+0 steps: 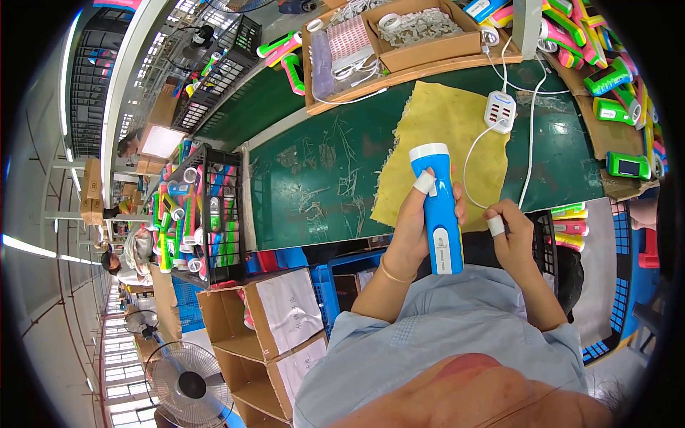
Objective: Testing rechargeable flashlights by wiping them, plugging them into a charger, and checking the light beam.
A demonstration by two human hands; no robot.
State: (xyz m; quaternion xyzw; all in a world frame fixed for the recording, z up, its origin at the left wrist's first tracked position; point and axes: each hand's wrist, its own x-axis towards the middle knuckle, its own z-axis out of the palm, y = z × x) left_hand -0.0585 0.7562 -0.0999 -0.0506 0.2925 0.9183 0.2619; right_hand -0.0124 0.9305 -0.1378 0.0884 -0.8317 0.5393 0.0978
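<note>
A blue flashlight [442, 207] with a white head stands nearly upright before my body, its white head pointing away from me. My left hand [408, 228] is wrapped round it, with white tape on the thumb, which lies on the blue casing. To its right my right hand [515, 232] is closed in a pinch, also with white tape on a finger. A thin white cable [465, 170] loops down from a white multi-port USB charger [501, 112] into those fingertips; its plug end is hidden. Beneath the charger lies a yellow cloth [421, 128].
The green tabletop [314, 178] carries a wooden tray [414, 80] with small parts at the back. Colourful flashlights fill a black crate [207, 214] on the left and lie piled on cardboard at right. A cardboard shelf box [250, 335] and a fan [191, 385] stand at lower left.
</note>
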